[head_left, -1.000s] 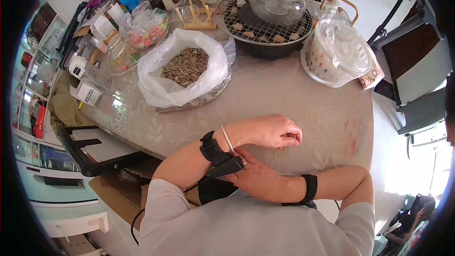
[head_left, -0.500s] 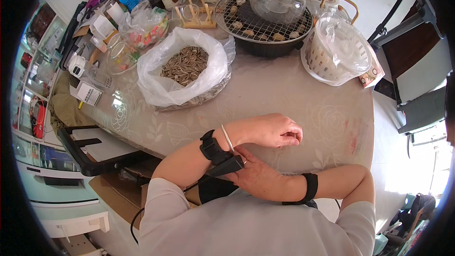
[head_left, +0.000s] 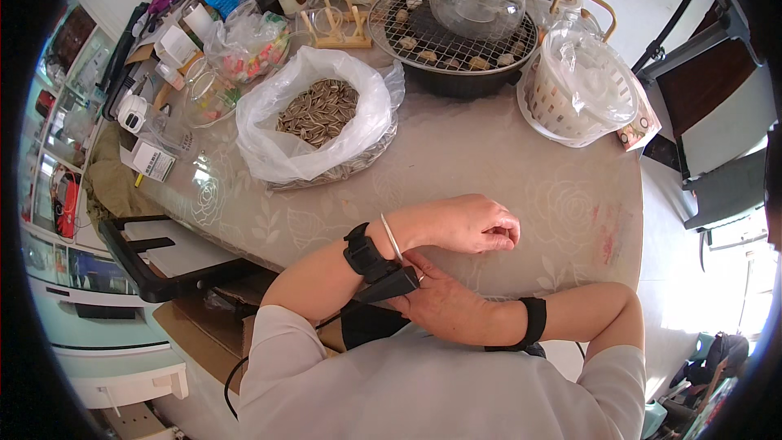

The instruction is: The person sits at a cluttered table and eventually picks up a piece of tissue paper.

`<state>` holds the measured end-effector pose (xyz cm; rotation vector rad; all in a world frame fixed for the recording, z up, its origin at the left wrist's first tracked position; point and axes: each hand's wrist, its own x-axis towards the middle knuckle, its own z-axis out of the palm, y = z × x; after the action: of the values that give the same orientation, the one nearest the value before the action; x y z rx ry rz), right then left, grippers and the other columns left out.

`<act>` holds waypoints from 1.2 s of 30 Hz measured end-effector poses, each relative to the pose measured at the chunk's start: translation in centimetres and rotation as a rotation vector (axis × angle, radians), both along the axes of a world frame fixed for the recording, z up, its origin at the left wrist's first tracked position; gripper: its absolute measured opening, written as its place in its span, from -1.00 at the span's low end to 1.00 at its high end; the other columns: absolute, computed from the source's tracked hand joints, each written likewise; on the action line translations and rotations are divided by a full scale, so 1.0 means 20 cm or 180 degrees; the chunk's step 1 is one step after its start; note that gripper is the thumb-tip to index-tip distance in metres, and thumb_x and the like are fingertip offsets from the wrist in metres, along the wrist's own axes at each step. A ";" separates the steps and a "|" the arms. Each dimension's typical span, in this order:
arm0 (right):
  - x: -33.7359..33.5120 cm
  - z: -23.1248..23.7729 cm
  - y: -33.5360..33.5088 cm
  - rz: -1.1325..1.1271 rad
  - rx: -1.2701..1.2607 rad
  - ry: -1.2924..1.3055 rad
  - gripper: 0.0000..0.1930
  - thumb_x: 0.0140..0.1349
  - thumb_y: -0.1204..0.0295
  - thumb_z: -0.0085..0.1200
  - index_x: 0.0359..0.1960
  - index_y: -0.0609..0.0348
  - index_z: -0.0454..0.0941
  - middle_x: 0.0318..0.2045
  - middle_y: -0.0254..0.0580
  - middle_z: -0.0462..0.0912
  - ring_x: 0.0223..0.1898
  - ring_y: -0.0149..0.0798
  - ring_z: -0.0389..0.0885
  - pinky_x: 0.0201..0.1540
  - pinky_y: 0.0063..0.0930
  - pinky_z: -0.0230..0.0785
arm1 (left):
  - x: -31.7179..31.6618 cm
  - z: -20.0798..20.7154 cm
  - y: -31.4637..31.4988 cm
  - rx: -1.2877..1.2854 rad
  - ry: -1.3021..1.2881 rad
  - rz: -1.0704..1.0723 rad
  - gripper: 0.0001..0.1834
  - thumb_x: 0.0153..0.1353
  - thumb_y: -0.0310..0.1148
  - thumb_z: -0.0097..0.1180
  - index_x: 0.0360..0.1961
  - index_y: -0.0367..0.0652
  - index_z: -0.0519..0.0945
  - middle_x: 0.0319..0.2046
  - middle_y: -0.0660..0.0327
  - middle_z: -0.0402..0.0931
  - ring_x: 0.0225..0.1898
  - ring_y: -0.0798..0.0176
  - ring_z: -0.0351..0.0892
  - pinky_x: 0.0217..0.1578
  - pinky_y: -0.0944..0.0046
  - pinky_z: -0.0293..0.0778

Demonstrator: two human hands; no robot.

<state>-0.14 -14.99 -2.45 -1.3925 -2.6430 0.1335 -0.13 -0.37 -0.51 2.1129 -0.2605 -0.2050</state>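
- At the near side of the tabletop, the left hand is loosely curled; whether anything sits inside its fingers cannot be told.
- Just nearer, the right hand lies against the left wrist, touching the black device there; whether it grips is hidden. A bracelet circles that wrist.
- Far left of the hands, the plastic bag already stands open, its seeds showing; neither hand touches it.
- Farther right, a glass teapot sits on a round grill.
- Judging from this, the hands are resting; what remains undone cannot be told.
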 end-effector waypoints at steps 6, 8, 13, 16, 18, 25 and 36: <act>0.00 0.01 0.00 -0.0015 -0.0028 0.0025 -0.19 0.12 0.49 0.03 0.49 -0.11 0.14 0.23 -0.01 0.49 0.37 0.06 0.33 0.54 0.10 -0.30 | 0.00 -0.01 0.00 0.0010 -0.0053 -0.0029 -0.77 0.38 -0.27 0.09 -0.14 -0.21 0.62 -0.23 0.10 0.64 -0.16 0.03 0.61 -0.11 0.10 0.51; 0.00 0.00 0.00 -0.0016 -0.0054 0.0024 -0.20 0.12 0.49 0.04 0.49 -0.10 0.15 0.23 -0.01 0.49 0.37 0.06 0.33 0.54 0.10 -0.30 | 0.00 -0.01 0.00 0.0023 -0.0061 -0.0028 -0.77 0.38 -0.27 0.09 -0.14 -0.21 0.62 -0.23 0.10 0.64 -0.15 0.03 0.61 -0.11 0.10 0.51; 0.00 0.00 0.00 -0.0040 -0.0002 0.0185 -0.21 0.12 0.50 0.03 0.47 -0.12 0.18 0.21 -0.01 0.50 0.36 0.05 0.35 0.55 0.09 -0.29 | 0.00 -0.01 0.00 0.0058 -0.0075 -0.0034 -0.77 0.38 -0.26 0.09 -0.14 -0.20 0.62 -0.22 0.10 0.64 -0.14 0.03 0.61 -0.10 0.10 0.51; 0.00 0.01 0.00 -0.0033 -0.0012 0.0126 -0.22 0.13 0.50 0.01 0.48 -0.15 0.17 0.21 -0.02 0.51 0.35 0.05 0.37 0.55 0.08 -0.27 | 0.00 -0.01 0.00 0.0078 -0.0091 -0.0041 -0.77 0.38 -0.26 0.09 -0.14 -0.21 0.62 -0.21 0.10 0.64 -0.15 0.03 0.61 -0.11 0.10 0.52; 0.00 0.00 0.00 -0.0039 -0.0012 0.0131 -0.22 0.14 0.50 0.01 0.48 -0.16 0.17 0.21 -0.02 0.51 0.34 0.05 0.38 0.55 0.07 -0.27 | 0.00 0.00 0.00 0.0060 -0.0069 -0.0036 -0.77 0.38 -0.26 0.09 -0.14 -0.21 0.62 -0.21 0.10 0.64 -0.15 0.03 0.61 -0.11 0.10 0.52; 0.00 0.00 0.00 -0.0054 0.0015 0.0118 -0.22 0.14 0.50 0.00 0.48 -0.15 0.17 0.22 -0.02 0.51 0.35 0.06 0.36 0.55 0.08 -0.27 | 0.00 0.00 0.00 0.0009 -0.0014 -0.0033 -0.77 0.38 -0.27 0.09 -0.14 -0.21 0.61 -0.22 0.09 0.64 -0.16 0.03 0.61 -0.12 0.11 0.52; 0.00 -0.01 0.00 -0.0049 0.0093 0.0289 -0.25 0.15 0.48 0.00 0.46 -0.10 0.21 0.22 -0.01 0.50 0.34 0.08 0.37 0.54 0.09 -0.27 | 0.00 0.00 0.00 0.0019 -0.0023 -0.0003 -0.76 0.38 -0.25 0.10 -0.14 -0.21 0.62 -0.23 0.09 0.64 -0.17 0.02 0.61 -0.12 0.10 0.51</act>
<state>-0.19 -15.01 -2.74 -1.3639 -2.5500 0.1520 -0.19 -0.45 -0.46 2.1199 -0.2656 -0.1990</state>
